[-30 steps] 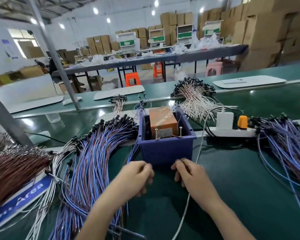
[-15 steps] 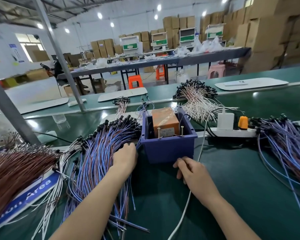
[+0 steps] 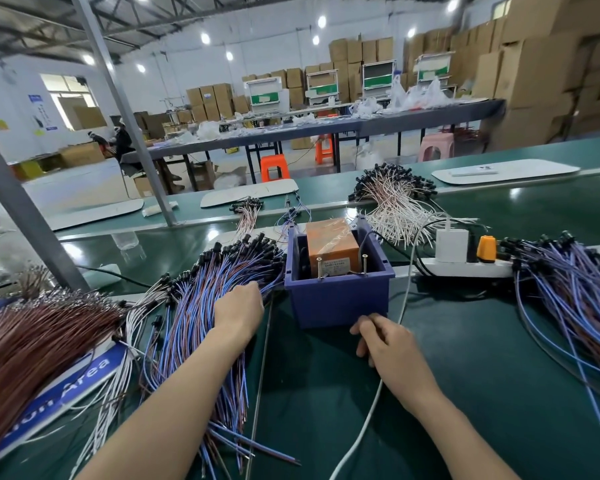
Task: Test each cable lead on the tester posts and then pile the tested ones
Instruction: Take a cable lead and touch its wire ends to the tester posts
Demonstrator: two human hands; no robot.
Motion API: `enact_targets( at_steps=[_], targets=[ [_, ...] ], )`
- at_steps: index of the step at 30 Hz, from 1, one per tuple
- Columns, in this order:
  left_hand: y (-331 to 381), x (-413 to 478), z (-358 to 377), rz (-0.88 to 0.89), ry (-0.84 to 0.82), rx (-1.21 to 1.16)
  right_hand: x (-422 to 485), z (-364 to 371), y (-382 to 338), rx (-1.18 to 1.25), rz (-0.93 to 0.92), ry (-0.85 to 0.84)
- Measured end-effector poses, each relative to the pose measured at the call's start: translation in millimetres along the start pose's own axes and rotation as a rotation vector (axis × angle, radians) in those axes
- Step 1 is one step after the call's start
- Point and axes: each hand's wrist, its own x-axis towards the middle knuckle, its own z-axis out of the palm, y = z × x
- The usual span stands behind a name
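A blue bin (image 3: 340,299) stands mid-table with an orange tester box (image 3: 331,245) inside and two metal posts (image 3: 342,266) rising at its front rim. Left of it lies a big pile of blue-and-brown cable leads (image 3: 205,306) with black ends. My left hand (image 3: 238,313) rests on that pile, fingers down among the leads; whether it grips one is hidden. My right hand (image 3: 385,337) lies curled on the table just in front of the bin, nothing visible in it. Another pile of blue leads (image 3: 575,296) lies at the right.
A white power strip (image 3: 465,266) with a charger and orange plug sits right of the bin; its white cord (image 3: 371,403) runs past my right wrist. Brown wires (image 3: 32,341) and a blue sign lie far left. White-pink leads (image 3: 395,206) sit behind. A metal post (image 3: 25,209) rises at left.
My left hand has left the spot beside the right hand and moved left and forward onto the blue lead pile. My right hand has stayed in front of the bin.
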Motion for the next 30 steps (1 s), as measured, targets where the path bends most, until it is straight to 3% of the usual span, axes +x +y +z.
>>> enact_targets(
  at_steps=[4, 12, 17, 30],
  targets=[
    [0, 4, -1, -0.032, 0.029, -0.194, 0, 0, -1, 0.002, -0.003, 0.01],
    [10, 25, 4, -0.015, -0.136, -0.305, 0, 2, 1, -0.038, 0.002, 0.032],
    [20, 37, 9, -0.037, -0.146, -0.334, 2, 2, 3, -0.031, 0.017, 0.036],
    [13, 37, 6, -0.227, -0.111, -0.971, 4, 3, 2, 0.019, 0.023, 0.065]
  ],
)
